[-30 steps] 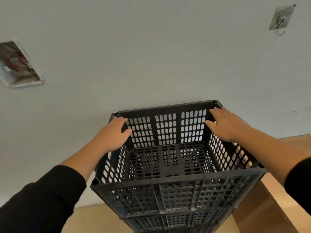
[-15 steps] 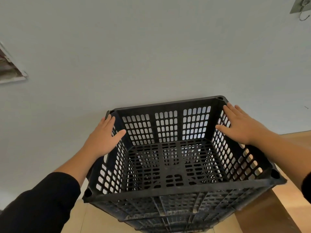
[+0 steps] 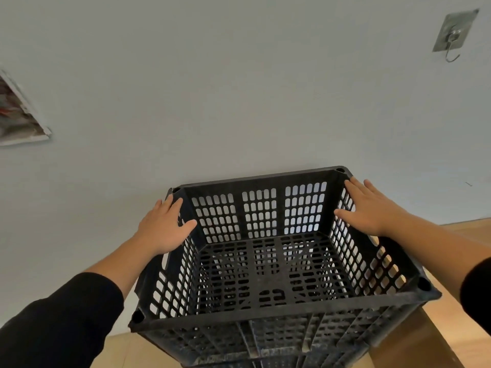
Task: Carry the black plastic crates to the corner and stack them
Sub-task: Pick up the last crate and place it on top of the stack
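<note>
wall – backdrop, hook high right of crate | crate – top of stack against wall, another crate partly seen beneath | hands – left and right flat, fingers spread on crate's side rims, steadying | progress – stacking seems nearly done; further crates unseen

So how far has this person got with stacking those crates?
Done, it seems: the top crate sits on at least one more black crate beneath it, right against the wall. In hand: the left hand and right hand lie flat on its side rims, perhaps squaring it up. Left: letting go; whether more crates wait elsewhere is out of view.
</note>
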